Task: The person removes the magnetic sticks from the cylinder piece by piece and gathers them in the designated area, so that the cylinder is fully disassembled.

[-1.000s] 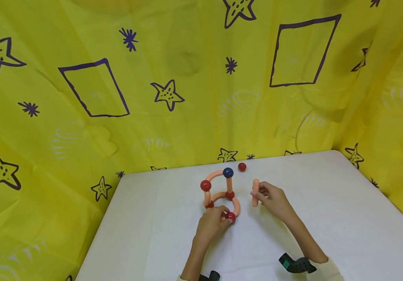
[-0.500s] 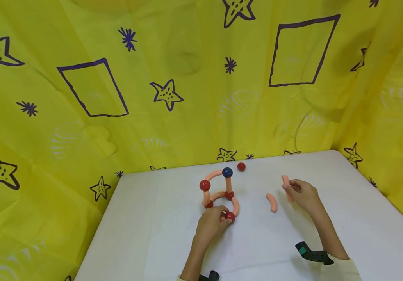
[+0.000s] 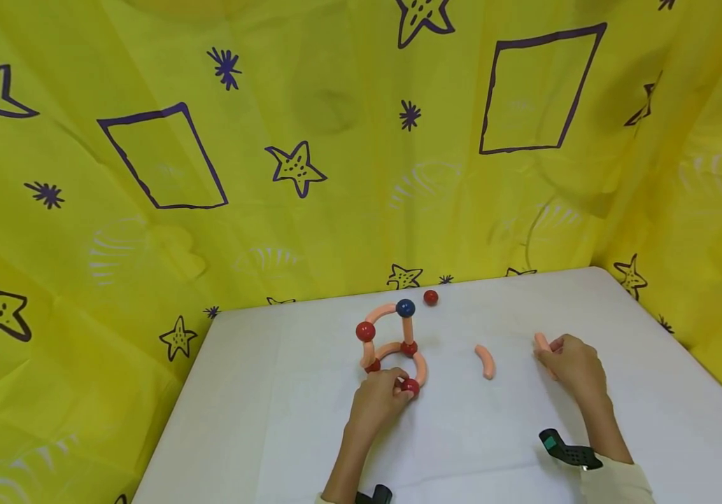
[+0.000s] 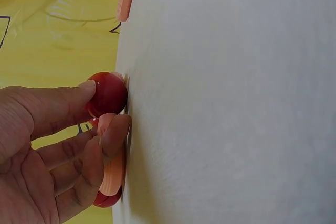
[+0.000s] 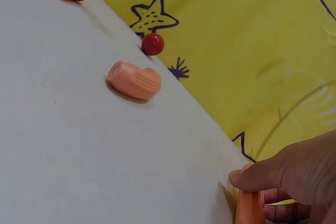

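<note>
A small frame of peach-coloured magnetic rods and balls stands on the white table, with a blue ball (image 3: 406,308) at its top and curved rods in its base. At its front corner my left hand (image 3: 373,404) grips a red ball (image 4: 109,95) and the curved rod (image 4: 112,174) joined to it, thumb on the ball. Off to the right, my right hand (image 3: 578,367) pinches a peach rod (image 3: 541,341) between thumb and fingers, low over the table; its lower part is hidden. Between the hands lies a loose curved rod (image 3: 485,362).
One loose red ball (image 3: 431,297) rests near the back edge of the table (image 3: 260,392). A yellow patterned cloth (image 3: 336,231) hangs behind and along the sides of the table.
My right hand has moved right and down with its rod. The loose curved rod, not visible one second ago, now shows on the table. My left hand holds its place.
</note>
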A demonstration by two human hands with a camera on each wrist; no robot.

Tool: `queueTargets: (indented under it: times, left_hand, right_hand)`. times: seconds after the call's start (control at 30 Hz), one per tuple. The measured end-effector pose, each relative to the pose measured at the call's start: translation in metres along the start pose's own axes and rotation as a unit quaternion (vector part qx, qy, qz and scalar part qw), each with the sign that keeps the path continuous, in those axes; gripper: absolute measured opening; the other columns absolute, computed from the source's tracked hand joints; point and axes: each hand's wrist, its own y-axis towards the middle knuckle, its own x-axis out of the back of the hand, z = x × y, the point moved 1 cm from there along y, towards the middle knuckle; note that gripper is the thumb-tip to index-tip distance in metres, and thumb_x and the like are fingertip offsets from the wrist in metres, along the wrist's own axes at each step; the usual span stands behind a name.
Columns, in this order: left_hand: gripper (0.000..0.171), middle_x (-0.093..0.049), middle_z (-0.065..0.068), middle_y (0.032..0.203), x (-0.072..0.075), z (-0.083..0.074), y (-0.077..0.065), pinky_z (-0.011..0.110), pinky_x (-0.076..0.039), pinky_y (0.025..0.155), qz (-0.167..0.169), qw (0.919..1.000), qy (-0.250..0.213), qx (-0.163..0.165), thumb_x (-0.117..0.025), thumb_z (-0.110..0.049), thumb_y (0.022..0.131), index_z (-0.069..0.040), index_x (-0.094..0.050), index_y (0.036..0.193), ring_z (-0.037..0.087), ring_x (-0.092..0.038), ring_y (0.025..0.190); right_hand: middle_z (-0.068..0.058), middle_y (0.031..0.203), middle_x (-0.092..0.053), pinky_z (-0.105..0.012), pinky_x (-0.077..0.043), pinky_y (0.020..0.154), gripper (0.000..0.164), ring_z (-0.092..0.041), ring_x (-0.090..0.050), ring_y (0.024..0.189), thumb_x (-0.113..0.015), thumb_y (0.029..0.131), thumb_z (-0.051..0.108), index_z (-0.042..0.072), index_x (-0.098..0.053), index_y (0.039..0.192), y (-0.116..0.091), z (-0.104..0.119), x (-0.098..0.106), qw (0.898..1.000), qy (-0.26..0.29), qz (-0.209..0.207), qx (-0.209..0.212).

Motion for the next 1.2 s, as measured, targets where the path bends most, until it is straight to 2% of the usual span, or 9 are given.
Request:
queueTargets:
  times: [0.17,0.4,0.7,0.9,1.2]
  left_hand:
    - [0.025,-0.069,0.001,0.086,-0.0006,0.0006,0.0002,0.02,-0.04,0.055,0.0,1.0,0.003,0.001,-0.077,-0.02,0.083,-0.01,-0.072,0.106,0.008,-0.05,0.064]
    - [0.025,-0.068,0.0,0.083,-0.0011,0.0001,0.0004,0.02,-0.041,0.055,-0.002,1.0,0.005,0.001,-0.077,-0.021,0.084,-0.011,-0.073,0.106,0.008,-0.05,0.064]
    - [0.025,-0.067,-0.002,0.081,-0.0008,-0.0003,0.0007,0.02,-0.04,0.054,0.006,0.9999,0.003,0.008,-0.077,-0.021,0.084,-0.011,-0.073,0.106,0.007,-0.049,0.063]
    - [0.025,-0.07,0.0,0.087,-0.0005,-0.0008,0.001,0.021,-0.041,0.055,0.008,0.9999,0.002,0.012,-0.077,-0.021,0.084,-0.012,-0.073,0.106,0.008,-0.05,0.065]
    - [0.025,-0.068,-0.001,0.084,0.0008,-0.0015,0.0006,0.022,-0.041,0.056,0.012,0.9998,-0.001,0.016,-0.077,-0.021,0.084,-0.012,-0.073,0.106,0.008,-0.05,0.065]
  right_hand:
    - [-0.014,0.075,-0.058,-0.032,-0.038,0.051,0.05,-0.026,-0.054,0.068,-0.053,0.097,0.041,-0.008,-0.059,0.095,0.0012,-0.0028,-0.0008,1.0,-0.02,-0.014,-0.005]
    - [-0.018,0.077,-0.059,-0.033,-0.039,0.049,0.04,-0.027,-0.054,0.067,-0.062,0.093,0.029,-0.01,-0.058,0.099,0.0013,-0.0061,0.0008,0.999,-0.039,-0.012,0.0]
    - [-0.018,0.077,-0.059,-0.035,-0.04,0.051,0.044,-0.028,-0.054,0.068,-0.059,0.094,0.034,-0.009,-0.058,0.099,0.0005,-0.0051,0.001,0.999,-0.043,0.004,-0.019]
    - [-0.019,0.077,-0.059,-0.035,-0.04,0.052,0.041,-0.028,-0.053,0.068,-0.062,0.092,0.03,-0.01,-0.058,0.1,0.0,-0.0044,0.0015,0.999,-0.044,0.0,-0.014]
    - [-0.017,0.077,-0.059,-0.034,-0.04,0.051,0.043,-0.027,-0.053,0.068,-0.063,0.092,0.032,-0.009,-0.058,0.1,-0.0017,-0.003,0.0029,0.999,-0.048,-0.004,-0.003]
